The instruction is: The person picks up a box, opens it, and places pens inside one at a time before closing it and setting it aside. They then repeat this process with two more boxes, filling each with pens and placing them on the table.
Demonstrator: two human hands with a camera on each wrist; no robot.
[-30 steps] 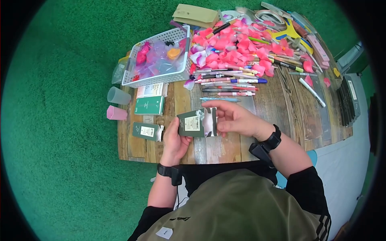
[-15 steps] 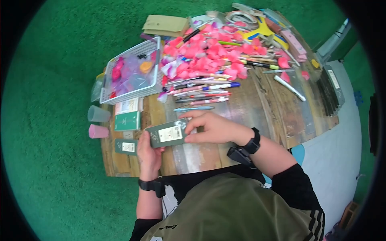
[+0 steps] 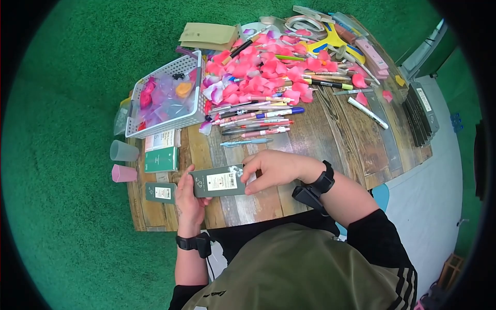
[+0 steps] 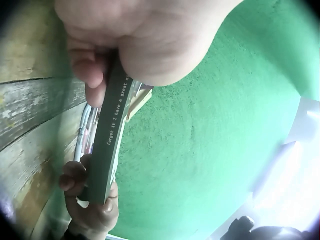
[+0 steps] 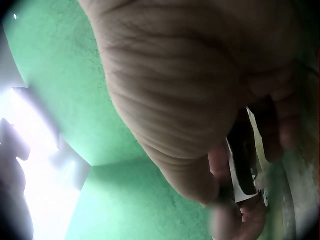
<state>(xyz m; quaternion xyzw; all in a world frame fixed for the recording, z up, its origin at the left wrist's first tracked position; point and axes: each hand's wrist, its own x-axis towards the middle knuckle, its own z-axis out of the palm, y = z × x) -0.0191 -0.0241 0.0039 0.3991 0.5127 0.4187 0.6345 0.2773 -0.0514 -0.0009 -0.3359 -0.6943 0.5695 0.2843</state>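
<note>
A dark grey-green cardboard box (image 3: pixel 219 181) with a white barcode label is held between both hands, over the front of the table. My left hand (image 3: pixel 189 200) grips its left end, thumb along the near face and fingers beneath. At the other end my right hand (image 3: pixel 276 169) pinches the box with thumb and fingers, covering most of that end. Small white print runs along the narrow side of the box (image 4: pixel 109 132) in the left wrist view. In the right wrist view my palm hides much of it. A similar box (image 3: pixel 161 192) lies on the table beside my left hand.
A green booklet (image 3: pixel 161 159) lies behind the second box. Two cups, clear (image 3: pixel 124 150) and pink (image 3: pixel 124 173), are at the left edge. A white basket (image 3: pixel 170 124), pens (image 3: pixel 256 124), pink petals (image 3: pixel 268 67) and yellow-blue scissors-like tool (image 3: pixel 333 41) fill the back. Dark folders (image 3: pixel 421 113) stand right.
The head view has shifted, so the table sits further left. The box has turned so its labelled face shows longer, and its shiny, ragged right end is now mostly covered by the right hand.
</note>
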